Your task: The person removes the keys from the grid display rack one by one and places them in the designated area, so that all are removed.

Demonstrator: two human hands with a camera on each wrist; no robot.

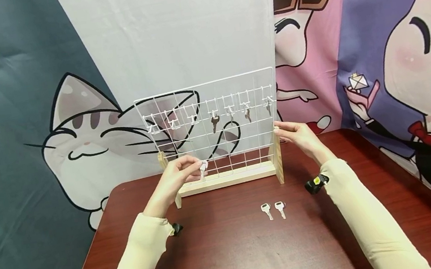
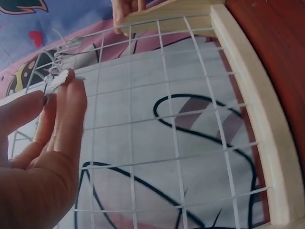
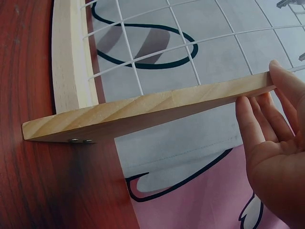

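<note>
My left hand (image 1: pixel 174 176) pinches a silver key (image 1: pixel 203 167) between thumb and fingertips, low in front of the white wire grid rack (image 1: pixel 221 147). In the left wrist view the key (image 2: pixel 57 82) shows its head edge-on at the fingertips, and the fingers cover part of it. At the rack's right side, my right hand (image 1: pixel 301 137) grips the upper end of the wooden side post (image 3: pixel 157 105), thumb on one face and fingers on the other. Two more silver keys, a left one (image 1: pixel 266 211) and a right one (image 1: pixel 280 209), lie side by side on the table before the rack.
Along the grid's upper part runs a row of white hooks (image 1: pixel 173 124). Several keys hang on the hooks to the right, among them a dark key (image 1: pixel 215 123). A wooden base bar (image 1: pixel 230 178) joins the posts on the brown table (image 1: pixel 233 252). Printed cloth hangs behind.
</note>
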